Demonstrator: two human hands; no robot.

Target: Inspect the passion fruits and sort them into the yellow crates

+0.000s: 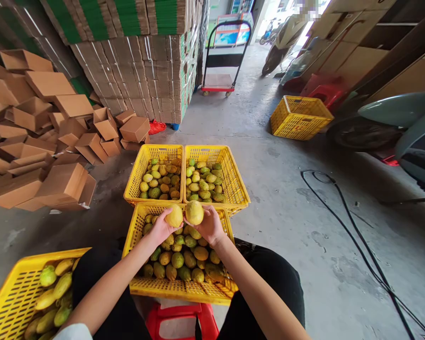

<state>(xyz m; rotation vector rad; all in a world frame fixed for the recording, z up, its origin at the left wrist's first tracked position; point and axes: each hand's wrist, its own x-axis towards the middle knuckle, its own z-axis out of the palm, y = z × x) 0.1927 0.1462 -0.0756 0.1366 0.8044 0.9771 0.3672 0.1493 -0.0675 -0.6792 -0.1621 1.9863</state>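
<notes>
Fruit in both hands, head view: the left hand [160, 230] is closed around a pale yellow fruit [174, 216] and the right hand [210, 227] around a second yellow fruit [194, 212], the two nearly touching, both held above the far rim of the near yellow crate [177, 287], which is heaped with green-yellow fruit. At twelve o'clock from the hands sit the left far crate [137, 175] and right far crate [235, 179], side by side, each hand nearer its own side's crate; another crate [10, 293] of longer fruit lies at eight o'clock.
</notes>
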